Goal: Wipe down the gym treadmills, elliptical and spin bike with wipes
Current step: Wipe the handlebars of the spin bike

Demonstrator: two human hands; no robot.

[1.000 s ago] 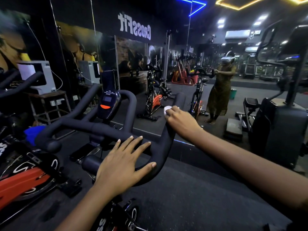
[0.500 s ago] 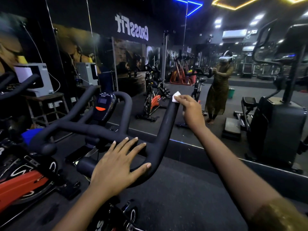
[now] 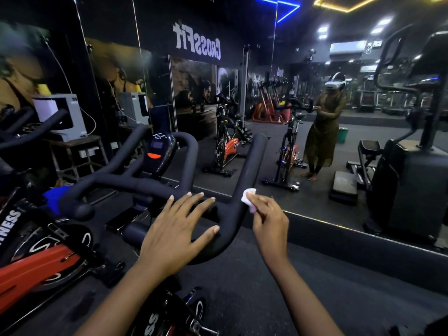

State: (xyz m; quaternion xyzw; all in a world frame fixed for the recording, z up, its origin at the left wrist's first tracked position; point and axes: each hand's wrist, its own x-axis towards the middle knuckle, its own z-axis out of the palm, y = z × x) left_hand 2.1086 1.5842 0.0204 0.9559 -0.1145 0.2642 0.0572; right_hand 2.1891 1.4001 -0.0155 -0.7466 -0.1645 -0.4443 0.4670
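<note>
The spin bike's black handlebar (image 3: 252, 163) fills the middle of the head view, with a small console (image 3: 158, 151) bearing an orange button between its bars. My left hand (image 3: 177, 229) lies flat, fingers spread, over the near right bend of the bar. My right hand (image 3: 269, 219) pinches a folded white wipe (image 3: 249, 198) and presses it against the right side of the right bar, low down near the bend. The bike's red and black frame (image 3: 36, 258) shows at lower left.
A mirror wall (image 3: 303, 141) stands just ahead, reflecting the bikes and a person wearing a headset. A black elliptical (image 3: 409, 180) stands at the right. A second bike's bar (image 3: 29, 132) and a stool with a white machine (image 3: 60, 115) are at the left.
My right hand slid the wipe from the far tip of the right bar back down toward the bend. My left hand stayed flat on the bar.
</note>
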